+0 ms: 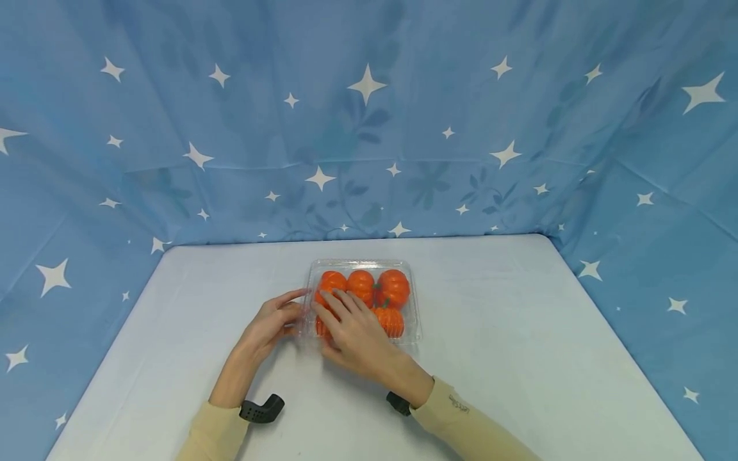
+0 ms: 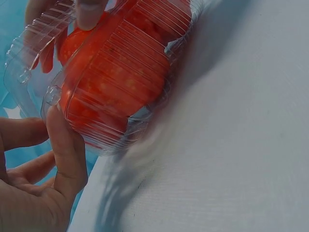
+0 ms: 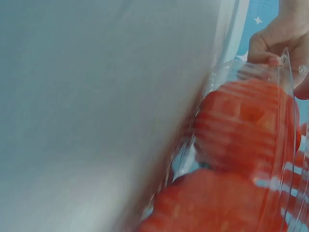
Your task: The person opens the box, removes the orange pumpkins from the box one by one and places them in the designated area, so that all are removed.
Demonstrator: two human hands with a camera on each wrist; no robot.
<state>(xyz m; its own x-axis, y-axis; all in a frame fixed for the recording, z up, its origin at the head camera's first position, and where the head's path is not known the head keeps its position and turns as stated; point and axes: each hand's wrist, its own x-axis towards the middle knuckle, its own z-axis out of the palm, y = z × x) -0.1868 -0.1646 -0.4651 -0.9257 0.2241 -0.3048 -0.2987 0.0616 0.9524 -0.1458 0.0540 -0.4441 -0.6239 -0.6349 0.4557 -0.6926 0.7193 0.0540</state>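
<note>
A clear plastic clamshell box (image 1: 414, 320) holds several orange-red pumpkins (image 1: 393, 288) with green stems. In the left wrist view, its lid rim (image 2: 17, 72) stands a little apart from the base rim. My left hand (image 1: 271, 325) is at the box's left front corner, thumb and a finger pinching the rim there; other fingers are loosely bent. My right hand (image 1: 357, 333) lies across the box's front left part, fingers extended over the top and thumb low at the front. It hides some pumpkins. Pumpkins (image 3: 246, 125) also show through the ribbed wall in the right wrist view.
The box rests on a white-covered table (image 1: 507, 320). A blue curtain (image 1: 438, 96) with white stars surrounds the back and sides. Dark bands (image 1: 262, 408) sit at both wrists, by the beige sleeves.
</note>
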